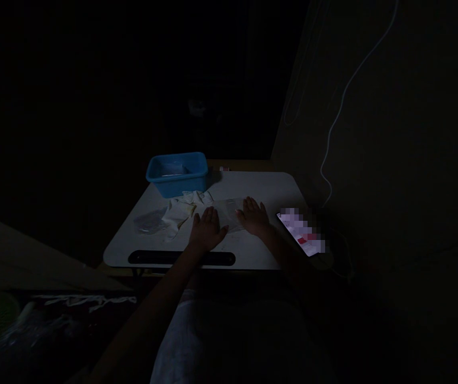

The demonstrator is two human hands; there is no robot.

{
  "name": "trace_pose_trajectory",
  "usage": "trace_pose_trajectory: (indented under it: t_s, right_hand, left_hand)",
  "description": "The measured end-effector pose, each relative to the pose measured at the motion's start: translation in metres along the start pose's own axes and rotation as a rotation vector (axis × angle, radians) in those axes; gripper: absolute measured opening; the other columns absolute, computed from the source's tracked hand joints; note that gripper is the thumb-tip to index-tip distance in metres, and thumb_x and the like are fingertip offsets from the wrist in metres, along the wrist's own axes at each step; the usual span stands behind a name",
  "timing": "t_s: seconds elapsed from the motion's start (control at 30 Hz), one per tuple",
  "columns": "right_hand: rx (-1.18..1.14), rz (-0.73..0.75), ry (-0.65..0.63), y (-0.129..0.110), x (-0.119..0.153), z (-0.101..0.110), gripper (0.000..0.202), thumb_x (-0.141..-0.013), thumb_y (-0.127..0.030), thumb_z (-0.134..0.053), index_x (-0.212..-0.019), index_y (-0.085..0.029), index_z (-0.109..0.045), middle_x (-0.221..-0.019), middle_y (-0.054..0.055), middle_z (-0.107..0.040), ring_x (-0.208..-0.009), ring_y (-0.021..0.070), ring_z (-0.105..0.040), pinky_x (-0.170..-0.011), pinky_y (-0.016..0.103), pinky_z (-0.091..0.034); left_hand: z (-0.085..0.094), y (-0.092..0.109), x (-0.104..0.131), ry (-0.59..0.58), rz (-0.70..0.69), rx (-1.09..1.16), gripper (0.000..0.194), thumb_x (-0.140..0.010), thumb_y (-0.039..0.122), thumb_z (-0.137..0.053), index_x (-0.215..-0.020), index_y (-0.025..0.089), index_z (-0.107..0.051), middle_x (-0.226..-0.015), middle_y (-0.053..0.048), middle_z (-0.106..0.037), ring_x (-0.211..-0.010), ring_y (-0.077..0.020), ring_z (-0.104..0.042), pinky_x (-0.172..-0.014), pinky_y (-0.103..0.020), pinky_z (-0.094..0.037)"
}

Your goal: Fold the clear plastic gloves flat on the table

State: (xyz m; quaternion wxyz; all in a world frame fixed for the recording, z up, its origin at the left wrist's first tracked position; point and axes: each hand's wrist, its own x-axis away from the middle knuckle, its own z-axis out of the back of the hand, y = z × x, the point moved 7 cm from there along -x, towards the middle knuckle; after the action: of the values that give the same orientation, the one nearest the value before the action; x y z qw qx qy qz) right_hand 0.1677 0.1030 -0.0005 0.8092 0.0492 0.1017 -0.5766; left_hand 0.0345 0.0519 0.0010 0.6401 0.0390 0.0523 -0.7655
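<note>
A clear plastic bag or sheet point(229, 209) lies flat on the white folding table point(252, 184). My left hand point(208, 229) rests palm down at its left end, fingers stretched out. At its right end lies my right hand point(254, 216), also flat with the fingers spread. Just left of my left hand is a crumpled whitish cloth or paper point(178, 210) with yellowish patches. Beside that sits another piece of clear plastic point(149, 221). Dim light hides the finer detail.
A blue plastic basin point(178, 184) with something pale inside stands at the table's back left. A lit phone point(298, 232) lies at the right edge. A black slot strip point(181, 258) runs along the front. A white cable point(343, 101) hangs down the right wall.
</note>
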Motion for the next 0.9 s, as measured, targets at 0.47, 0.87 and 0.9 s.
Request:
trace_pose_trajectory:
  t_s: [0.47, 0.87, 0.9]
  right_hand:
    - [-0.064, -0.019, -0.024, 0.000, 0.000, 0.002, 0.063, -0.091, -0.046, -0.008, -0.135, -0.007, -0.031, -0.143, 0.015, -0.028, -0.133, 0.0228, -0.021, -0.106, 0.047, -0.017]
    - [-0.072, -0.037, -0.011, -0.001, 0.000, 0.003, 0.063, -0.091, -0.047, -0.009, -0.135, -0.006, -0.032, -0.142, 0.016, -0.029, -0.133, 0.0236, -0.024, -0.106, 0.047, -0.017]
    - [-0.064, -0.037, -0.006, -0.001, 0.001, 0.004, 0.063, -0.091, -0.047, -0.010, -0.135, -0.007, -0.032, -0.142, 0.016, -0.029, -0.133, 0.0236, -0.024, -0.106, 0.047, -0.017]
  left_hand:
    - [0.024, 0.019, -0.034, 0.205, -0.166, 0.126, 0.046, -0.084, 0.024, -0.032, -0.126, 0.008, -0.043, -0.132, -0.015, -0.046, -0.126, -0.0206, -0.036, -0.106, -0.039, -0.028]
    - [-0.005, 0.043, -0.048, -0.014, -0.136, 0.062, 0.052, -0.089, 0.030, -0.022, -0.134, 0.007, -0.032, -0.143, -0.014, -0.030, -0.132, -0.0224, -0.025, -0.106, -0.040, -0.023]
    - [-0.003, 0.041, -0.046, -0.013, -0.119, 0.051, 0.053, -0.089, 0.031, -0.020, -0.134, 0.007, -0.032, -0.143, -0.014, -0.030, -0.133, -0.0224, -0.024, -0.106, -0.039, -0.023]
